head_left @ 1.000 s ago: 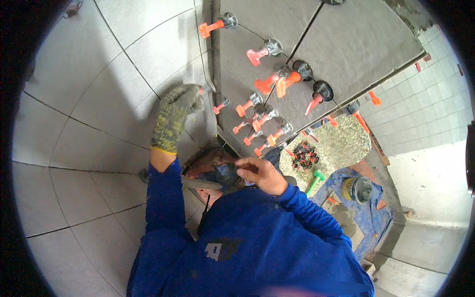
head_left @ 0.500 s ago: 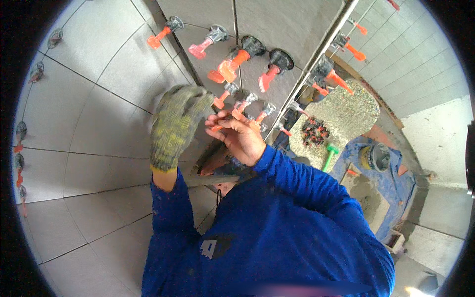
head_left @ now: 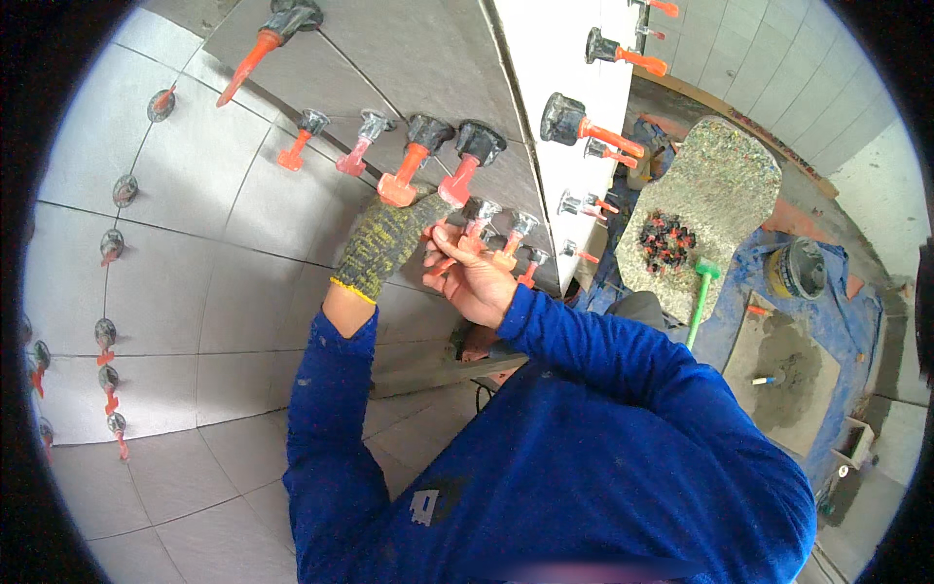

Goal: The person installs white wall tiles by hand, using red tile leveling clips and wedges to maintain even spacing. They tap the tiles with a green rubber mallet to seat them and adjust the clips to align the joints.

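The outer edge of the grey wall section [head_left: 428,58] comes down from the top and ends just right of the hands, with a bright white face [head_left: 550,49] beyond it. On its left, the section meets the tiled wall [head_left: 248,190] in a dark inner corner, and the left hand [head_left: 384,238], in a grey and yellow glove, is up near that corner. The most room for moving is left of the glove, over bare tile; to the right, the edge and the clips leave the hands little space.

The small orange piece [head_left: 443,265] is at the bare right hand [head_left: 474,282], near the lower part of the corner. It looks short and reddish orange, partly hidden by the fingers, which are curled in around it with the thumb close over them. The gloved fingers are hidden behind the clips, so I cannot tell whether they are spread or pressed together.

The levelling clips [head_left: 399,185], with black caps and orange or red handles, jut out right above and beside both hands and stand in the way. More clips [head_left: 109,380] line the joints at far left. Well off to the right are a speckled slab [head_left: 720,175] bearing a heap of black and red parts [head_left: 667,241], a green hammer [head_left: 707,270] and a bucket [head_left: 800,270] by a blue sheet [head_left: 856,321]
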A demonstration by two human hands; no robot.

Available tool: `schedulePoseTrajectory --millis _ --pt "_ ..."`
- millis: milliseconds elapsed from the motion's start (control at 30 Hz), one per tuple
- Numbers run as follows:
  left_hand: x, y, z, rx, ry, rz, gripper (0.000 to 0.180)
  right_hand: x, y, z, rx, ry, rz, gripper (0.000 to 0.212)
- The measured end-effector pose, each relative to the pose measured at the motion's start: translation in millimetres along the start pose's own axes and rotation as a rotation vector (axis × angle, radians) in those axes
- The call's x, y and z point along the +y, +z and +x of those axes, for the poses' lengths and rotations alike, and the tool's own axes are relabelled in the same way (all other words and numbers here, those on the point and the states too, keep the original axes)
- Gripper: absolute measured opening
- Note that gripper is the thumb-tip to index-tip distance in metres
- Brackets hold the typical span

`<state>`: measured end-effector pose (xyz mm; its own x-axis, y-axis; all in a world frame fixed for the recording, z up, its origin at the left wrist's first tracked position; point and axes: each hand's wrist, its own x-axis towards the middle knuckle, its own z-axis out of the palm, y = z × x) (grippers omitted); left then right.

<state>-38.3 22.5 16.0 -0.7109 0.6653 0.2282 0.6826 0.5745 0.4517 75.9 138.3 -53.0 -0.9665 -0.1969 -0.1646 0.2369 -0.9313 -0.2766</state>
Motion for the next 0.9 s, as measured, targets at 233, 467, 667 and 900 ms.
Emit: schedulePoseTrajectory --millis 233,467,667,900 --pt "-23 42 -16 0.145 -0.106 -0.219 0.034 1 -1 -3 0.029 -0.069 0.007 0.016" --pt "-22 60 -31 0.135 -0.228 -0.435 0.032 5 -7 2 0.024 -0.093 0.011 0.015" --pt "-18 73 -35 0.318 0.016 0.003 0.028 10 -11 3 0.097 -0.121 0.002 0.016" --pt "-18 51 -24 0.165 -0.064 -0.183 0.026 6 -7 1 0.075 -0.159 -0.132 0.023"
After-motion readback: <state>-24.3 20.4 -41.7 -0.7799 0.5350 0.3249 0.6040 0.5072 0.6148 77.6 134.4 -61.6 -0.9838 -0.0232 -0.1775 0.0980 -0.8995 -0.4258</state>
